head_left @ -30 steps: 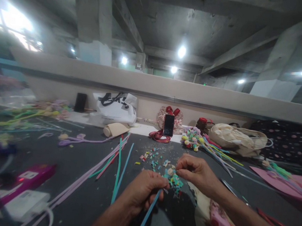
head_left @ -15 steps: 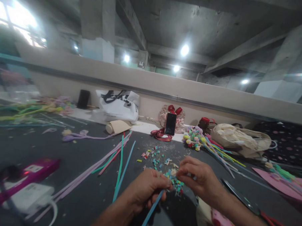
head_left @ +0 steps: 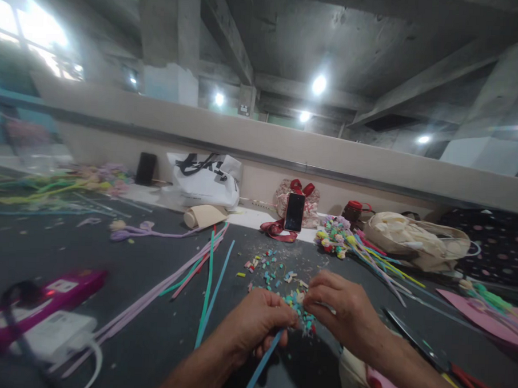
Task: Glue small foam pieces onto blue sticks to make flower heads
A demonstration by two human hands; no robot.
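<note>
In the head view, my left hand [head_left: 262,320] is closed in a pinch on a blue pipe cleaner [head_left: 262,363]. The stem runs from between the fingers down to the bottom edge. Just to the right, the fingers of my right hand [head_left: 342,309] are curled together beside the left fingertips; whatever they hold is hidden. A scatter of small coloured snippets [head_left: 270,264], mostly teal, lies on the dark table beyond and between the hands. More loose pipe cleaners, among them a green one [head_left: 207,289] and lilac ones [head_left: 160,284], lie left of my left hand.
Scissors with red handles [head_left: 419,344] lie by my right forearm. A magenta power strip [head_left: 77,283] with a white charger [head_left: 59,337] is at left. Along the back stand a white bag [head_left: 208,183], a phone [head_left: 294,212] and a bunch of pipe-cleaner flowers [head_left: 334,234].
Both hands hold nearly the same pose, close together. The whole view has shifted slightly; the blue pipe cleaner stays in my left hand.
</note>
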